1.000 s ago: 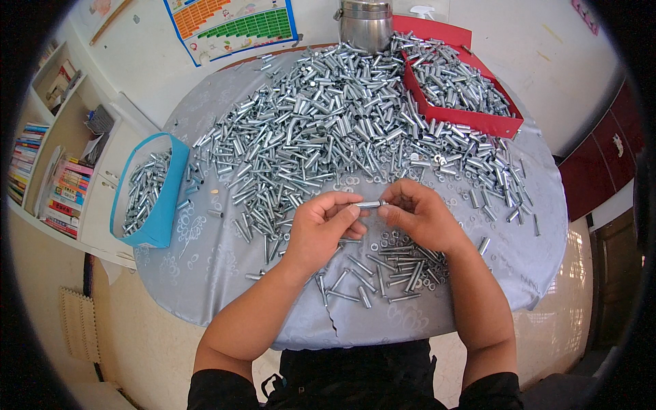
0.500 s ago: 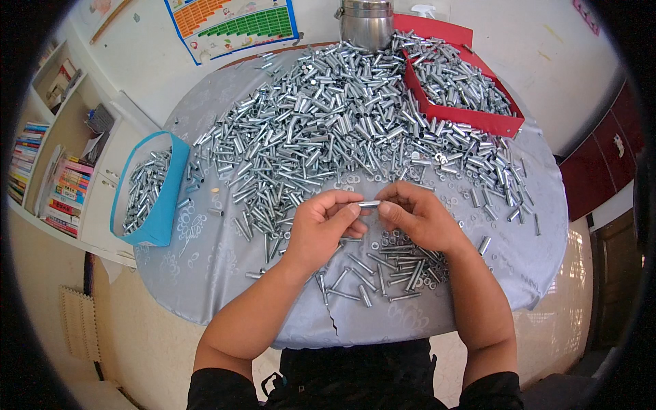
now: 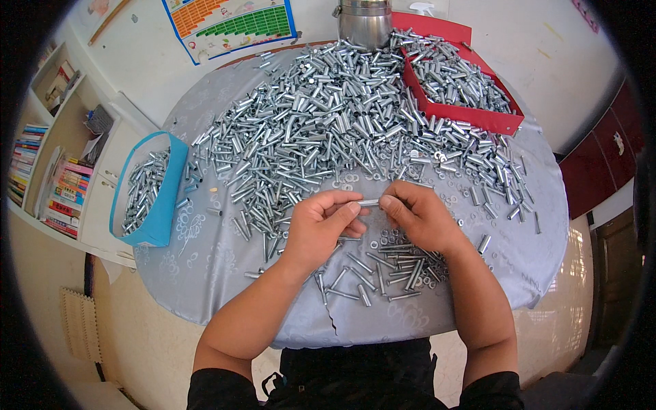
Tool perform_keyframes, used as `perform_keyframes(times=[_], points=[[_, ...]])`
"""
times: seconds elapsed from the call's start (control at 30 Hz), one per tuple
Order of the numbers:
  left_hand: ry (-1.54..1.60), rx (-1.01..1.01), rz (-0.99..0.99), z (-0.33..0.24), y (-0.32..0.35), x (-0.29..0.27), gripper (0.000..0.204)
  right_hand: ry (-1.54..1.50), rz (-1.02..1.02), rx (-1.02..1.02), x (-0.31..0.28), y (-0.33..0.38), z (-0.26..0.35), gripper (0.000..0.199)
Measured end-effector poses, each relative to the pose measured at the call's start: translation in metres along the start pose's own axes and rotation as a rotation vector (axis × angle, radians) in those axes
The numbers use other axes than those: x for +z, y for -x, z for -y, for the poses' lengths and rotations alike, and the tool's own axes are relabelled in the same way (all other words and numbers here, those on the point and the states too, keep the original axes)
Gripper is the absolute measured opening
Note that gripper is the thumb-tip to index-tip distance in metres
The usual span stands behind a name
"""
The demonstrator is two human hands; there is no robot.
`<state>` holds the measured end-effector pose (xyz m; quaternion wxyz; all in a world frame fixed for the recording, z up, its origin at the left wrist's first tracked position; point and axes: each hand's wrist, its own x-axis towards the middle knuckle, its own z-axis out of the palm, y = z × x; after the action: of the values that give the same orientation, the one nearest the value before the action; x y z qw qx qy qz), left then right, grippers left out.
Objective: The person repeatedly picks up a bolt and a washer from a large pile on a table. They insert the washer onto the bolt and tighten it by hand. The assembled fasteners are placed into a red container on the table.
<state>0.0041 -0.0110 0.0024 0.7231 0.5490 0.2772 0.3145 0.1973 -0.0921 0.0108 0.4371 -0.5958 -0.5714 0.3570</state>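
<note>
A small metal bolt (image 3: 370, 202) lies level between my two hands above the table's near half. My left hand (image 3: 321, 225) pinches its left end with thumb and fingers; my right hand (image 3: 422, 217) pinches its right end. Under and just behind my hands lies a small heap of loose bolts and washers (image 3: 383, 266). A large heap of silver metal sleeves and bolts (image 3: 328, 123) covers the middle and far part of the round table with its grey cloth (image 3: 212, 273).
A blue box (image 3: 158, 205) with metal parts stands at the table's left edge. A red tray (image 3: 478, 119) full of sleeves sits at the far right. A steel pot (image 3: 364, 24) stands at the back. Shelves with books (image 3: 48, 184) are on the left.
</note>
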Motion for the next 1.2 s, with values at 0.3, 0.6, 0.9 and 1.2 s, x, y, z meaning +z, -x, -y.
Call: perform_keyframes(times=[0.3, 0.6, 0.9, 1.2], points=[[-0.070, 0.012, 0.019, -0.003, 0.002, 0.002, 0.022, 0.205, -0.035, -0.081, -0.001, 0.002, 0.007, 0.032], [-0.166, 0.098, 0.035, -0.003, 0.006, 0.004, 0.021, 0.078, 0.037, 0.051, -0.003, 0.002, 0.004, 0.036], [-0.323, 0.204, 0.020, -0.001, 0.009, 0.005, 0.021, -0.091, 0.057, 0.219, 0.000, 0.003, 0.009, 0.041], [-0.148, 0.065, -0.036, 0.004, 0.004, 0.005, 0.022, -0.361, -0.016, 0.089, 0.003, -0.002, -0.002, 0.020]])
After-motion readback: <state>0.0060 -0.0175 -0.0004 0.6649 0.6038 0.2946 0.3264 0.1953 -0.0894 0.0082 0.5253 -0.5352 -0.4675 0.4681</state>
